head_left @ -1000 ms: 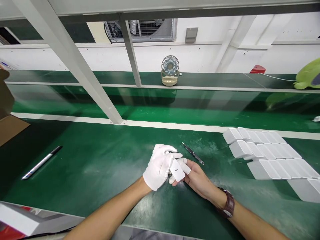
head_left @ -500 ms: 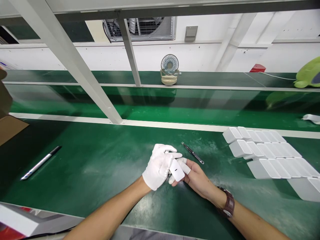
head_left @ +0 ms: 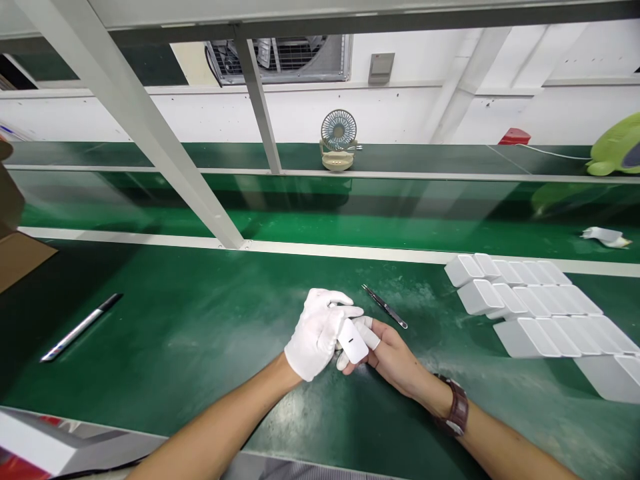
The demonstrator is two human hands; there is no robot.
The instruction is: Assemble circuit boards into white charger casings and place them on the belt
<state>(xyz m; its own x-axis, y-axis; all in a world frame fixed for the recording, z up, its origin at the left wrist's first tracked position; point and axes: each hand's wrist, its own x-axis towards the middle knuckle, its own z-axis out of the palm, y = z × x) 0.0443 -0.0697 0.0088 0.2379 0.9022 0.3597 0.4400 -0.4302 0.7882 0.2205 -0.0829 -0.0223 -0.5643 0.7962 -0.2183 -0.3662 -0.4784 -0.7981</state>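
A white charger (head_left: pixel 353 343) with rounded corners and a small dark slot in its face is held between both hands, above the green bench. My left hand (head_left: pixel 315 337), in a white glove, is closed on its left edge. My right hand (head_left: pixel 397 357), with white finger cots on several fingertips, grips it from the right. Parts of the fingers behind the charger are hidden. Dark tweezers (head_left: pixel 385 307) lie on the bench just beyond my right hand.
Rows of white chargers or similar blocks (head_left: pixel 545 300) stand at right. A pen-like tool (head_left: pixel 83 327) and a cardboard box (head_left: pixel 23 257) are at left. A slanted post (head_left: pixel 150 127) rises behind. On the green strip lies a crumpled white piece (head_left: pixel 605 236); a small fan (head_left: pixel 339 137) stands farther back.
The crumpled white piece on the green strip has shifted left and shows more fully. Both hands and the charger look almost unmoved.
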